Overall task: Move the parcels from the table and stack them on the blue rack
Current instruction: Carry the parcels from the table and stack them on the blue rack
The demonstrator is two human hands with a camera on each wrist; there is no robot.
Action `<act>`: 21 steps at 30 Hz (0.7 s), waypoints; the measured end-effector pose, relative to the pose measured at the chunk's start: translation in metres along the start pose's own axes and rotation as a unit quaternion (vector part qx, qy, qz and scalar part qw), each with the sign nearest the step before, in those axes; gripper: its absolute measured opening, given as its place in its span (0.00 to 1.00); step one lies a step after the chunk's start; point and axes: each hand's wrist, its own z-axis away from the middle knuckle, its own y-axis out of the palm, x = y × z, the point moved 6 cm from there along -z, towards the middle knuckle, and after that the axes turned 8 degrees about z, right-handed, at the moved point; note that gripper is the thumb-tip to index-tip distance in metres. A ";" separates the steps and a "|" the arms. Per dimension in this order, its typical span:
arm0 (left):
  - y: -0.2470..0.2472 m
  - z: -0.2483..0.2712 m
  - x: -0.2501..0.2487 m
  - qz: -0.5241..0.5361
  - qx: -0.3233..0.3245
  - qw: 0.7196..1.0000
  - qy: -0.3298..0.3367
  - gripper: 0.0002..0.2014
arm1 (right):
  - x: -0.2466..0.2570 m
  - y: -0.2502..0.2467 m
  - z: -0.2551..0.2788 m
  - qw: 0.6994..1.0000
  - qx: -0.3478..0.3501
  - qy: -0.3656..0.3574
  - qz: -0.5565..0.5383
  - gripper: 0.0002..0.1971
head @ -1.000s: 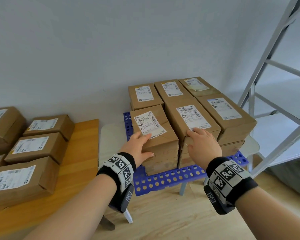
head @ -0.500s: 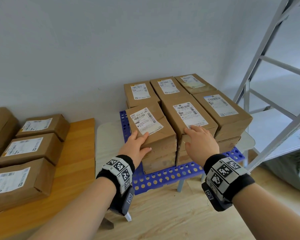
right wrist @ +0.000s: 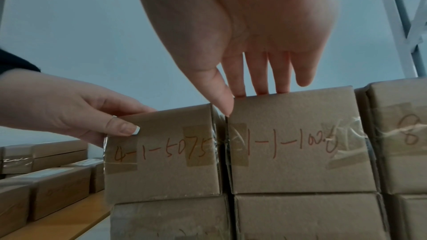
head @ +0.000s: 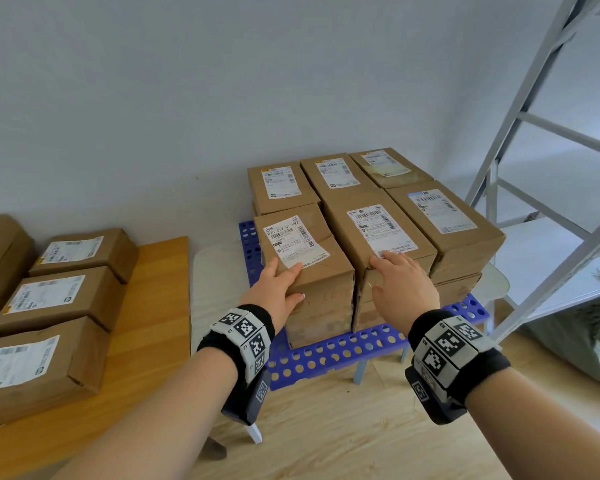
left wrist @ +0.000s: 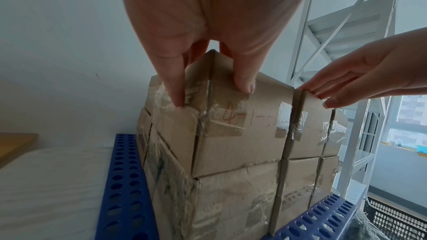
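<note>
Since a second ago my hands have barely shifted: both stay on the front parcels while the head view has drifted a little. From the head view, my left hand (head: 278, 289) grips the near left corner of the front left parcel (head: 302, 261), fingers on top by its label, thumb on the front face. My right hand (head: 400, 289) lies flat, fingers straight, on the near edge of the middle parcel (head: 374, 233). Both parcels top the stack on the blue rack (head: 333, 351); more parcels (head: 59, 299) wait on the wooden table (head: 149, 306) at left. From the left wrist, my left thumb and fingers (left wrist: 173, 87) straddle the parcel's (left wrist: 240, 129) corner, the right hand (left wrist: 360, 81) resting its fingertips on the next parcel. From the right wrist, straight fingers (right wrist: 261, 78) touch the top edge of the parcel marked 1-1-102 (right wrist: 300, 149), holding nothing, and the left hand (right wrist: 76, 105) clasps the parcel marked 4-1-5075 (right wrist: 161, 160).
</note>
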 end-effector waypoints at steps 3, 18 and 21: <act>0.002 -0.001 0.000 -0.011 -0.001 1.000 0.002 0.29 | 0.000 0.000 0.000 1.000 0.000 0.002 0.001 0.25; 0.001 -0.005 0.014 0.086 -0.038 0.995 -0.031 0.34 | 0.000 0.002 0.000 1.000 -0.006 0.011 -0.006 0.26; 0.002 -0.007 0.014 0.087 -0.042 0.995 -0.026 0.31 | 0.001 0.002 0.000 1.000 -0.011 0.011 -0.008 0.25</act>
